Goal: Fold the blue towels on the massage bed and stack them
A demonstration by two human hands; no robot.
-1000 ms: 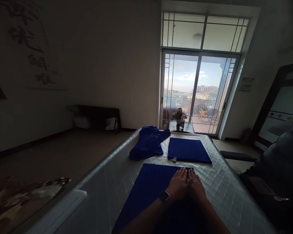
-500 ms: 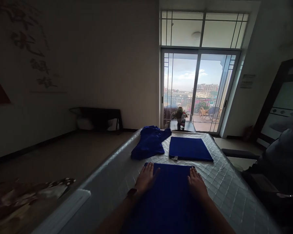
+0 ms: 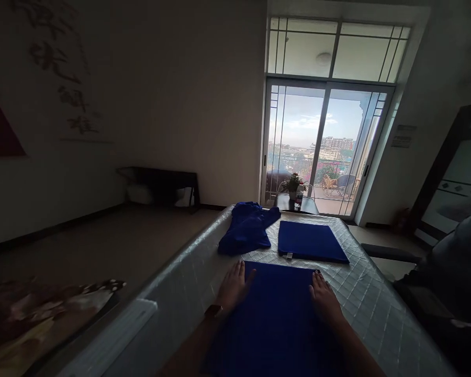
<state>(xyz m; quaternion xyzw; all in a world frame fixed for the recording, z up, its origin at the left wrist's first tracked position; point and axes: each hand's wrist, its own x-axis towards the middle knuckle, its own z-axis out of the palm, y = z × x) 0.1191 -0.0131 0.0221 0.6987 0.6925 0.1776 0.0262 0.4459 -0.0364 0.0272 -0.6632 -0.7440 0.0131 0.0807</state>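
Note:
A dark blue folded cloth lies flat right in front of me on a silvery quilted surface. My left hand rests on its far left corner, fingers stretched out and thumb apart. On the far right corner lies my right hand, also flat with fingers extended. Beyond them sits a second blue cloth, folded into a neat rectangle with a small white tag at its near edge. Left of that is a crumpled blue garment. The near end of the cloth under my hands is dark and partly covered by my forearms.
A long pale strip-like object lies along the left edge. Patterned fabric is heaped at lower left. Past the far edge stand a small dark table with a potted plant and bottle. A dark bulky shape fills the right side.
The view has shifted slightly, so the scene sits a little further right. Both hands stay flat on the cloth's far corners, and the other blue pieces have not moved.

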